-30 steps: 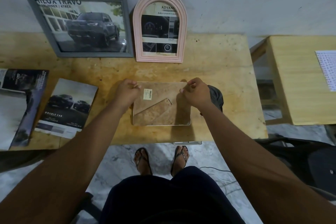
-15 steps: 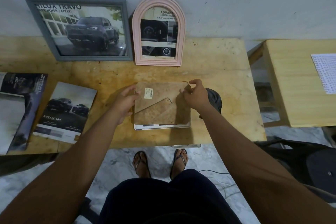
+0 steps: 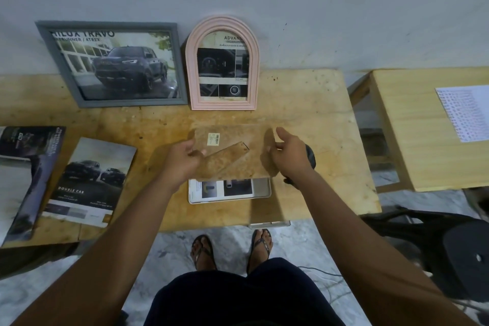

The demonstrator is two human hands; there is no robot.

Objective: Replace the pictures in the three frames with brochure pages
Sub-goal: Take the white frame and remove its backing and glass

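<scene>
A brown backing board (image 3: 232, 164) with a fold-out stand and a small label is raised at an angle above a white frame (image 3: 263, 193) that lies face down near the table's front edge. My left hand (image 3: 182, 161) grips the board's left edge. Just beside its right edge, my right hand (image 3: 289, 156) has its fingers spread and relaxed. Under the board, a brochure page (image 3: 230, 188) shows inside the white frame. Against the wall lean a grey frame (image 3: 111, 25) with a truck page and a pink arched frame (image 3: 191, 66) with a dashboard page.
Two brochures (image 3: 90, 180) (image 3: 26, 167) lie on the wooden table (image 3: 322, 119) at the left. A black object (image 3: 311, 159) sits behind my right hand. A second table (image 3: 412, 140) with a printed sheet (image 3: 465, 111) stands at the right, a black chair (image 3: 455, 246) below it.
The backing board has come up off the white frame, uncovering the page beneath. My right hand has let go of the board's top edge and opened; my left hand now holds the board.
</scene>
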